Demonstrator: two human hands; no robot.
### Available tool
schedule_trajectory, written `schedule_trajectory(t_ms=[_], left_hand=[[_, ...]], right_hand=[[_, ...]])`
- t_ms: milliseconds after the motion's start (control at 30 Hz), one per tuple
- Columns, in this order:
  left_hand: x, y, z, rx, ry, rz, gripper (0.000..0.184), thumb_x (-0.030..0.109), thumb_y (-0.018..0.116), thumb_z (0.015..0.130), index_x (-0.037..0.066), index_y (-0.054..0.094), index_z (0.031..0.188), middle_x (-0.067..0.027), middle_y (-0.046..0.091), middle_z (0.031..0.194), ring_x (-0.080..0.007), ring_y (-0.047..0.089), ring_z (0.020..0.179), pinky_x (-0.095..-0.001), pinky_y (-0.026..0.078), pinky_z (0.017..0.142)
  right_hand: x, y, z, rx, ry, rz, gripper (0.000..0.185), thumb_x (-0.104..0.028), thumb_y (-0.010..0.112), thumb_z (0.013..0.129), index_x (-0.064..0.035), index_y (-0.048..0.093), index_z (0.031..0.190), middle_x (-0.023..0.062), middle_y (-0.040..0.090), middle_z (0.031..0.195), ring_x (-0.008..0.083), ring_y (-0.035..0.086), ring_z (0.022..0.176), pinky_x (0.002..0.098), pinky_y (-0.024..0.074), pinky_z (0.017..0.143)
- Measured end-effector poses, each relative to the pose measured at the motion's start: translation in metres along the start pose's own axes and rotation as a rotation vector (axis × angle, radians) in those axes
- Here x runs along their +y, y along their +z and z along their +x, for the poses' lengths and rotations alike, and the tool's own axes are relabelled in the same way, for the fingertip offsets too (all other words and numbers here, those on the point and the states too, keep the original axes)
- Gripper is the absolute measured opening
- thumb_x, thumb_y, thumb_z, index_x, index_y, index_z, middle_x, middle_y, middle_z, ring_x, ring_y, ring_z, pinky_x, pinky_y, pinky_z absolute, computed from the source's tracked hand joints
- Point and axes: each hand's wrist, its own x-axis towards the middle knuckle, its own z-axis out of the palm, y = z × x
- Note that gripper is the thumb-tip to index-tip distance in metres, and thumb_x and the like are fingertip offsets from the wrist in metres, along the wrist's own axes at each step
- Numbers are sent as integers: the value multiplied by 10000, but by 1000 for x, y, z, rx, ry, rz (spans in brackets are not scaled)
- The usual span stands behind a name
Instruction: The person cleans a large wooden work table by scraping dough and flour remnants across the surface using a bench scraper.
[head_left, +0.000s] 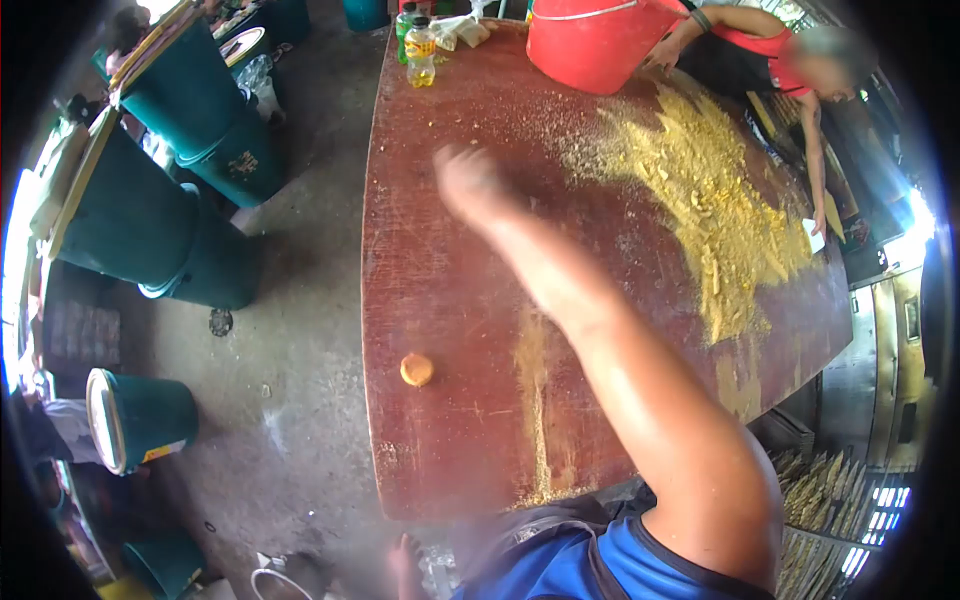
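My right hand (470,185) reaches far across the reddish-brown table (450,270), smeared by motion; its fingers do not show clearly. I can make out nothing in it. Low at the table's near edge, part of my left hand (404,565) shows, blurred, with its fingers indistinct. A small round orange-tan piece (416,369) lies on the near left of the table, apart from both hands. Yellow crumbly material (705,190) is spread over the table's right side. A thin streak of yellow powder (538,410) runs toward the near edge.
Across the table a person in red (785,70) has one hand at a red bucket (585,45) and a white flat piece (815,236) in the other. Bottles (421,55) stand at the far left corner. Green bins (140,215) line the floor at left.
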Motion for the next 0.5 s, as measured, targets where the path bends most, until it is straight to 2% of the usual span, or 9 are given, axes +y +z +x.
schedule_trajectory(t_ms=[33, 133, 167, 267, 333, 367, 400, 433, 500], left_hand=[[6, 3, -4, 21, 56, -5, 430, 287, 573, 893, 123, 489, 1282, -97, 593, 1129, -243, 603, 962, -393, 488, 725], [2, 2, -4, 34, 124, -37, 449, 292, 573, 891, 128, 476, 1298, -98, 585, 1154, -246, 590, 988, -405, 478, 743], [-5, 3, -4, 49, 131, -65, 445, 291, 573, 891, 128, 477, 1294, -96, 583, 1153, -246, 588, 989, -408, 474, 747], [-36, 7, 29, -4, 63, -87, 449, 305, 587, 872, 136, 483, 1274, -84, 578, 1121, -247, 583, 964, -401, 467, 745], [-57, 20, 21, -6, 66, 7, 420, 306, 602, 851, 127, 507, 1219, -75, 586, 1028, -244, 583, 892, -389, 470, 698], [-75, 29, 47, -6, 153, 111, 398, 318, 608, 846, 105, 520, 1171, -72, 587, 969, -232, 588, 845, -375, 475, 658], [-98, 36, 75, 3, 239, 214, 384, 331, 614, 842, 83, 534, 1123, -68, 587, 911, -221, 592, 798, -361, 480, 618], [-82, 70, 25, 24, 201, 128, 428, 334, 613, 847, 82, 525, 1181, -71, 597, 978, -214, 595, 841, -355, 478, 668], [-48, 139, -68, 60, 183, 55, 517, 336, 605, 862, 88, 490, 1300, -72, 605, 1112, -204, 598, 928, -345, 465, 757]], right_hand=[[17, 56, -3, -5, 360, 404, 228, -143, 403, 910, -17, 551, 792, 104, 580, 609, 218, 606, 567, 356, 470, 446], [138, 103, -70, -381, 829, 760, 504, -333, 283, 990, 48, 543, 1191, 257, 591, 1162, 375, 571, 1099, 465, 442, 953], [187, 135, -95, -637, 800, 785, 486, -259, 366, 965, 33, 397, 1352, 283, 566, 1190, 365, 507, 1195, 449, 370, 1036], [272, 157, -160, -429, 811, 604, 403, -216, 351, 971, -66, 405, 1340, 262, 633, 1019, 382, 615, 1010, 487, 455, 925], [312, 84, -178, -485, 508, 714, 481, -44, 447, 913, -104, 351, 1381, 198, 655, 888, 287, 657, 787, 441, 535, 733], [326, 82, -182, -498, 478, 725, 481, -44, 447, 913, -104, 351, 1381, 198, 655, 888, 287, 657, 787, 441, 535, 733], [330, 86, -197, -502, 367, 734, 496, -8, 460, 894, -107, 378, 1372, 167, 656, 851, 227, 621, 683, 385, 522, 608], [324, 88, -226, -534, 258, 762, 513, 27, 474, 874, -110, 405, 1364, 137, 656, 814, 166, 584, 579, 328, 508, 483], [325, 51, -242, -634, 223, 848, 493, 24, 473, 864, -114, 448, 1337, 128, 663, 946, 183, 625, 677, 304, 527, 498]])
